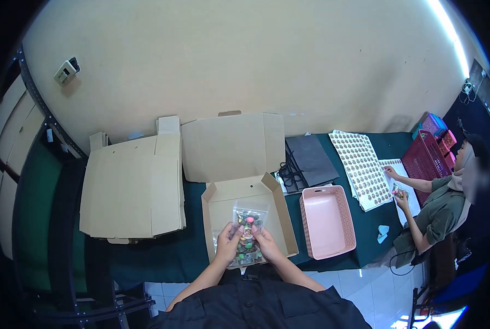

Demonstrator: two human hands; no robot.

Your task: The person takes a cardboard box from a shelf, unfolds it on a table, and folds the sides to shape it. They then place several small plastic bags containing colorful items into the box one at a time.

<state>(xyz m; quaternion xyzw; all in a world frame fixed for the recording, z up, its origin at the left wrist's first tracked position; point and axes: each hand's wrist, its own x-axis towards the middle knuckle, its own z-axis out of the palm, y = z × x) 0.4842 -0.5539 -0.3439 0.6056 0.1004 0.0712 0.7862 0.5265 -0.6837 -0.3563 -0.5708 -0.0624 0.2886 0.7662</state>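
Observation:
A clear plastic pouch of colourful candies point(248, 254) is held upright over the cardboard box, with a small round label on its front. My left hand point(228, 241) grips the pouch's left side, thumb on the front near the label. On the right side, my right hand point(267, 245) grips it the same way, its thumb also close to the label. Beneath and behind the pouch lies the open cardboard box point(223, 200), lid raised against the wall. What lies under the pouch inside the box is partly hidden.
Flattened cardboard boxes point(132, 186) are stacked at left. To the right stand a pink basket point(328, 222), black paper bags point(310, 159) and sticker sheets point(360, 167). A co-worker point(448, 203) at far right holds another pouch beside a maroon basket point(423, 159).

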